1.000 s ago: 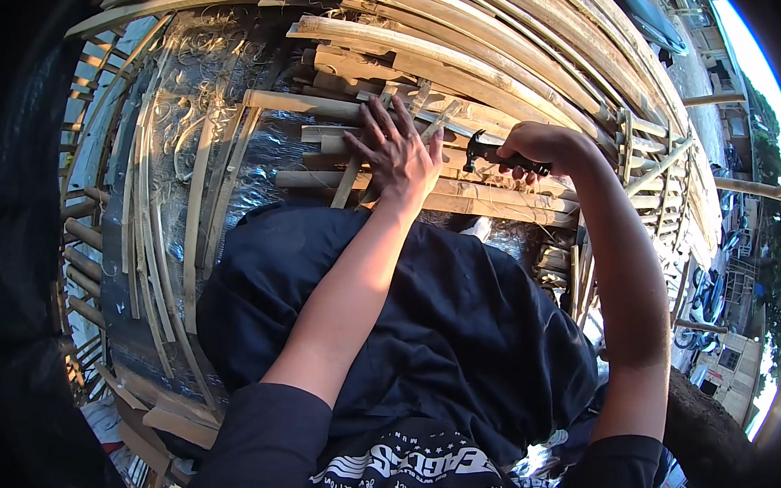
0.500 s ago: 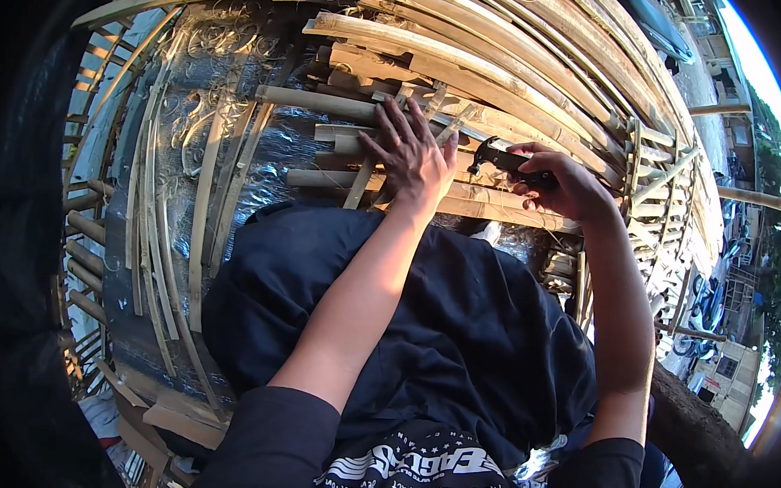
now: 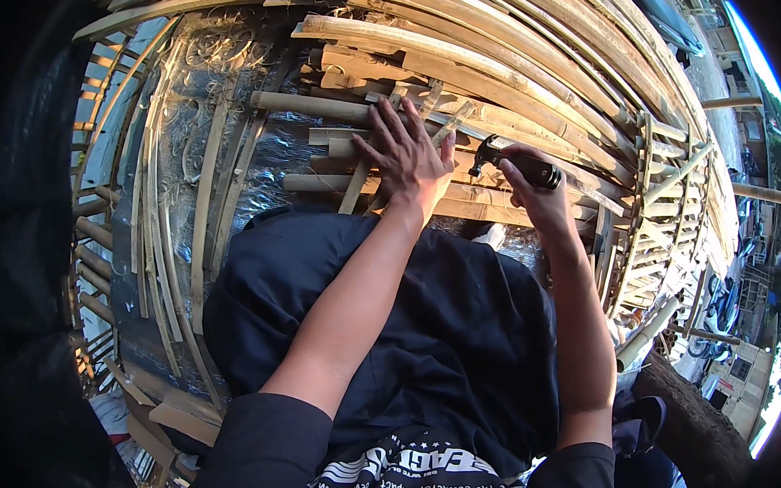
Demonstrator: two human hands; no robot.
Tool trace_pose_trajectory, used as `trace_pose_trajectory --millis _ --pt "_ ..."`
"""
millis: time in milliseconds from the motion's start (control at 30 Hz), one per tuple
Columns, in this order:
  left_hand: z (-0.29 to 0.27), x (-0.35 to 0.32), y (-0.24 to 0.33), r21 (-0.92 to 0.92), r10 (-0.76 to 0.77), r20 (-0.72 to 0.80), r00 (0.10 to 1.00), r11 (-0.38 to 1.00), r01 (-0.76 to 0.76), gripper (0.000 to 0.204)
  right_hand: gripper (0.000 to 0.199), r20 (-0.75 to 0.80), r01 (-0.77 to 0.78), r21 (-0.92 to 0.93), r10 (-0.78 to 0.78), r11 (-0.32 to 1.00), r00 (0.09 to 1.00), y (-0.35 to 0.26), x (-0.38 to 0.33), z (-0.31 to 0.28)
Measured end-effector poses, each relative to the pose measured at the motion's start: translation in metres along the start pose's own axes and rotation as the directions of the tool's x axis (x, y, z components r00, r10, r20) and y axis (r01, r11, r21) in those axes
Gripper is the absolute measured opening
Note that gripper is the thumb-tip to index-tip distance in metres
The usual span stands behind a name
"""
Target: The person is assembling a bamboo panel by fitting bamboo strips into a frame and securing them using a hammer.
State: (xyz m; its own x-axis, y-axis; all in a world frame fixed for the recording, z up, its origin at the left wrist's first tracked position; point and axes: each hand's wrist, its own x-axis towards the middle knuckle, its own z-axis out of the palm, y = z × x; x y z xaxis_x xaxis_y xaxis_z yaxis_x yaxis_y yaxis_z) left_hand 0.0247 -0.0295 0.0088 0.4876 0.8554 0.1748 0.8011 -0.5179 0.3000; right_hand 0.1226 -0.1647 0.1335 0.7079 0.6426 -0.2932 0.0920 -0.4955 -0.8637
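My left hand lies with fingers spread over a small framework of bamboo, where thin crossing strips rest over wider pieces. A round bamboo length reaches out to the left beside my fingertips. Just right of that hand, my right hand grips a hammer by its black handle. The hammer's dark head is above the bamboo slats, close to my left thumb. Whether my left fingers press on any nail or joint is hidden.
Long split bamboo slats are stacked beyond my hands. Thin strips and curled shavings lie on a silvery sheet at left. A bamboo lattice stands at right, above a thick log. Cardboard sits lower left.
My right hand has turned, swinging the hammer's handle end up and to the right, and that forearm has shifted left. My left hand stays on the bamboo framework.
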Motion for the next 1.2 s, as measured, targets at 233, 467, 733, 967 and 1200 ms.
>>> trace_pose_trajectory --millis 233,467,733,967,1200 --pt "-0.006 -0.001 -0.002 0.018 0.001 0.006 1.000 1.000 -0.001 0.088 0.019 -0.188 0.513 -0.534 -0.686 0.672 0.703 -0.002 0.030 0.033" --pt "-0.008 0.000 -0.002 -0.039 -0.008 0.051 0.999 0.999 0.010 0.091 0.042 -0.411 0.465 0.377 -0.305 0.801 0.859 -0.021 0.066 0.037" --pt "-0.012 0.000 -0.001 -0.010 -0.014 0.098 0.995 1.000 0.015 0.090 0.052 -0.457 0.512 0.374 -0.326 0.773 0.827 -0.027 0.063 0.053" --pt "-0.012 0.001 -0.003 0.005 -0.009 0.074 0.997 1.000 0.008 0.091 0.049 -0.452 0.566 0.190 -0.440 0.803 0.776 -0.027 0.061 0.060" --pt "-0.010 0.002 0.000 0.013 -0.011 0.074 0.997 1.000 0.011 0.092 0.051 -0.538 0.574 0.445 -0.307 0.687 0.785 -0.020 0.063 0.040"
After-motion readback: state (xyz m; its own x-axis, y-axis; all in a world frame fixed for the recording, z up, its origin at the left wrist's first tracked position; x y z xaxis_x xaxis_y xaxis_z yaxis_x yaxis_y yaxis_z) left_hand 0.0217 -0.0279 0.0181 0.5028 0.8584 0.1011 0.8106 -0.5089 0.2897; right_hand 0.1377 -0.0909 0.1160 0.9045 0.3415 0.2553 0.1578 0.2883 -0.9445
